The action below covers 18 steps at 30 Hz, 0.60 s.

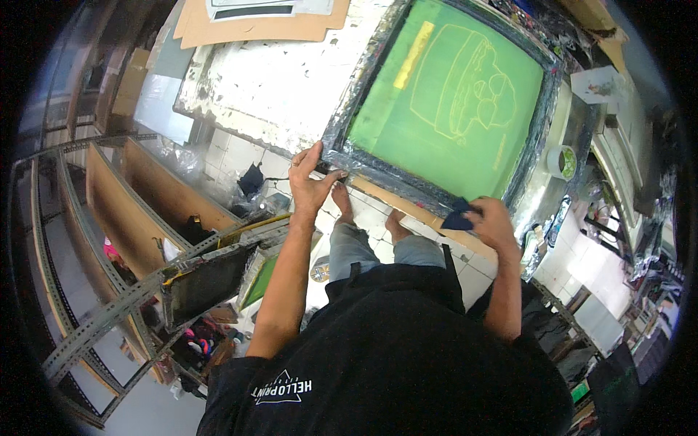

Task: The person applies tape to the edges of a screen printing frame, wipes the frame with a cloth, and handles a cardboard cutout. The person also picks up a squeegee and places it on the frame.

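A screen printing frame [392,174] with a dark, tape-covered rim lies tilted on the work table. Its green mesh [392,123] carries a yellowish line drawing and a yellow strip near the upper left. At the frame's near left corner is my left hand [311,182], thumb and forefinger spread on either side of the corner and holding it; the other fingers are partly hidden. My right hand [496,224] is closed round a dark blue cloth [456,216] at the near right part of the rim.
Left of the frame is a stained white tabletop [276,80] with brown cardboard [254,27] at its far end. A metal rack [102,320] with wooden shelves stands at left, other screens [203,287] leaning by it. A white tub [561,162] sits right of the frame.
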Motion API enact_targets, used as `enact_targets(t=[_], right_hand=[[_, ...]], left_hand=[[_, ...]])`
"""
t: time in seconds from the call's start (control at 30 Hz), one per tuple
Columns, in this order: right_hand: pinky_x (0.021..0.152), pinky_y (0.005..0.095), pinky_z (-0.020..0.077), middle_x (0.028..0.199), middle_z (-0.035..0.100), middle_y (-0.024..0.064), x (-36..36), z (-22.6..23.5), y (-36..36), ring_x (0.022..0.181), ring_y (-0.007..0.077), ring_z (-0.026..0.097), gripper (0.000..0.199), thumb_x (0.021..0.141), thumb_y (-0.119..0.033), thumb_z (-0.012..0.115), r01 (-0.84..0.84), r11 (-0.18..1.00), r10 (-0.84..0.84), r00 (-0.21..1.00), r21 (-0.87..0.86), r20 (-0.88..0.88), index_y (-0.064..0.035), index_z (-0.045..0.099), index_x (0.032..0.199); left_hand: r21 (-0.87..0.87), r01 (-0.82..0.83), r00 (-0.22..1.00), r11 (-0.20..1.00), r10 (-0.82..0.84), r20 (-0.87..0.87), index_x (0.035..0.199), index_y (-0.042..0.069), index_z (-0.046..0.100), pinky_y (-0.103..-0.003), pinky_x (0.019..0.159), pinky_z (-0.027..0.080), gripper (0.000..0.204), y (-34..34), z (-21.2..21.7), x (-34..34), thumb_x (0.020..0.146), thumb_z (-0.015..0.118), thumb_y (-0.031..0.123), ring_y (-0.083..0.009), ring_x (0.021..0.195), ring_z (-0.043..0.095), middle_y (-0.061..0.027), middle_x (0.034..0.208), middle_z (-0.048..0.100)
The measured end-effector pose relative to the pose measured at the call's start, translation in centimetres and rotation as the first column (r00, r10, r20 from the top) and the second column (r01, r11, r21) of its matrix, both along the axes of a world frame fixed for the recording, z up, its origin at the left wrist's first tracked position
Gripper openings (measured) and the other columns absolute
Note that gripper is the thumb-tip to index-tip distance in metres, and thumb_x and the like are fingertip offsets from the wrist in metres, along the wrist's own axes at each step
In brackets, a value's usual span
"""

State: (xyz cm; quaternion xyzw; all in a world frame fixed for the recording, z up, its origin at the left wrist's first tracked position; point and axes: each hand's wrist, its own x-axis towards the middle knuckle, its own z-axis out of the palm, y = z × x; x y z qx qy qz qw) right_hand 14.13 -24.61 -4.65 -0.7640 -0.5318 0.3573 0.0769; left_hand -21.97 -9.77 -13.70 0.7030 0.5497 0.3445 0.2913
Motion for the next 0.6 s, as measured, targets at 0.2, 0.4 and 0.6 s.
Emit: enact_targets(t=[0.2,0.4,0.6], right_hand=[[0.083,0.0369,0.0508,0.097,0.070,0.0205,7.7,2.4,-4.6,0.091,0.0322,0.068,0.024,0.084,-0.005,0.070,0.439,0.871,-0.449,0.893,0.220,-0.003,0.0021,0.067,0.106],[0.084,0.0435,0.0497,0.103,0.065,0.0217,12.5,-0.4,-7.1,0.095,0.0402,0.064,0.034,0.087,-0.002,0.065,0.415,0.676,-0.656,0.716,0.609,0.240,0.0028,0.060,0.120],[0.100,0.0472,0.0439,0.126,0.055,0.0257,12.7,-3.5,-6.2,0.117,0.0423,0.052,0.045,0.085,-0.005,0.066,0.436,0.851,-0.515,0.798,0.292,0.311,0.0000,0.058,0.128]], left_hand=[[-0.488,-0.148,0.875,0.861,0.343,0.341,0.135,-0.004,0.054,-0.038,0.099,0.046,0.057,0.2,2.3,0.6,0.084,0.076,0.013,-0.0271,0.117,0.058,-0.0235,0.126,0.062],[-0.264,-0.370,0.928,0.891,0.364,-0.074,0.133,-0.011,0.052,-0.039,0.099,0.046,0.070,0.3,2.9,4.3,0.080,0.079,0.028,-0.0333,0.113,0.062,-0.0298,0.121,0.063],[-0.235,-0.505,0.744,0.831,0.280,-0.607,0.123,-0.001,0.064,-0.043,0.090,0.051,0.061,1.8,5.8,7.5,0.072,0.077,0.031,-0.0372,0.101,0.068,-0.0237,0.108,0.070]])
